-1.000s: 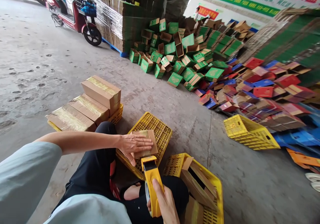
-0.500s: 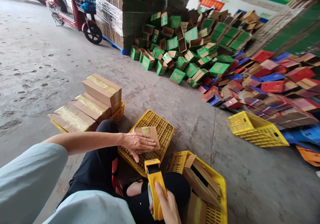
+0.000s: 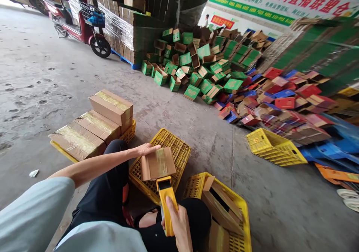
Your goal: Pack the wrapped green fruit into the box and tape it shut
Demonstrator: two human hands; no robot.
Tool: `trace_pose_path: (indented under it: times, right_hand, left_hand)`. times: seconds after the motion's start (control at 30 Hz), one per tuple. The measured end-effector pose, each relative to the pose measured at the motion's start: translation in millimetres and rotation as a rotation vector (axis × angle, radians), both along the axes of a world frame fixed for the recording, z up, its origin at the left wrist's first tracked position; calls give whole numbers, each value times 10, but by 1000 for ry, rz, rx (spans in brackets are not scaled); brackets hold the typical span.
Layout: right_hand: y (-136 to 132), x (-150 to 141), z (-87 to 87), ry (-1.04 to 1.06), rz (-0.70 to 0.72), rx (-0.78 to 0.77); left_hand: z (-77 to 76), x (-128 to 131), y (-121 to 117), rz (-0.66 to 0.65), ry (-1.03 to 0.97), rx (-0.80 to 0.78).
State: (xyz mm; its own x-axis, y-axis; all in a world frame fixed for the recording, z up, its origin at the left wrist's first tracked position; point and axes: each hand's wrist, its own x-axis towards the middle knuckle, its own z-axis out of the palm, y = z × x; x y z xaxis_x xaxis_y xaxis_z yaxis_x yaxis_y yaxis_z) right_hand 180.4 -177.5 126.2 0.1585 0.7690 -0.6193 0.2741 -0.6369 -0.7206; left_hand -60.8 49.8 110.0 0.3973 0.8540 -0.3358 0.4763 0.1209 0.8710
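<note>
A small cardboard box (image 3: pixel 158 165), with a strip of clear yellowish tape across it, is tilted above the upturned yellow crate (image 3: pixel 179 149) in front of me. My left hand (image 3: pixel 147 149) grips its far left edge; the thumb is hidden. In my right hand (image 3: pixel 179 222) is a yellow tape dispenser (image 3: pixel 167 203), its front end close to the box's near edge. The roll in the dispenser is mostly out of sight. Several taped cardboard boxes (image 3: pixel 78 139) are stacked on another yellow crate at my left.
At my right knee, a yellow crate (image 3: pixel 246 222) holds open cardboard boxes (image 3: pixel 223 210). Another yellow crate (image 3: pixel 273 147) lies farther right. Beyond are heaps of green cartons (image 3: pixel 192 91) and red-and-blue cartons (image 3: pixel 284 103), wrapped pallet stacks, and a red scooter (image 3: pixel 84 27).
My left hand has shifted from flat on top of the box to its far edge, and the box has been turned and tilted. The view has swung slightly right; the dispenser stays in my right hand.
</note>
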Motion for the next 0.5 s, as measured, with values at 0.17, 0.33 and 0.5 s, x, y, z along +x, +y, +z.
trace_pose_path:
  times: [0.17, 0.33, 0.5]
  right_hand:
    - [-30, 91, 237, 10, 3, 60]
    - [220, 124, 312, -45, 60, 0]
    - [585, -18, 120, 34, 78, 11]
  left_hand:
    - [-149, 19, -206, 146, -378, -307]
    - [-614, 152, -381, 276, -589, -506]
    - [-838, 47, -237, 314, -212, -217]
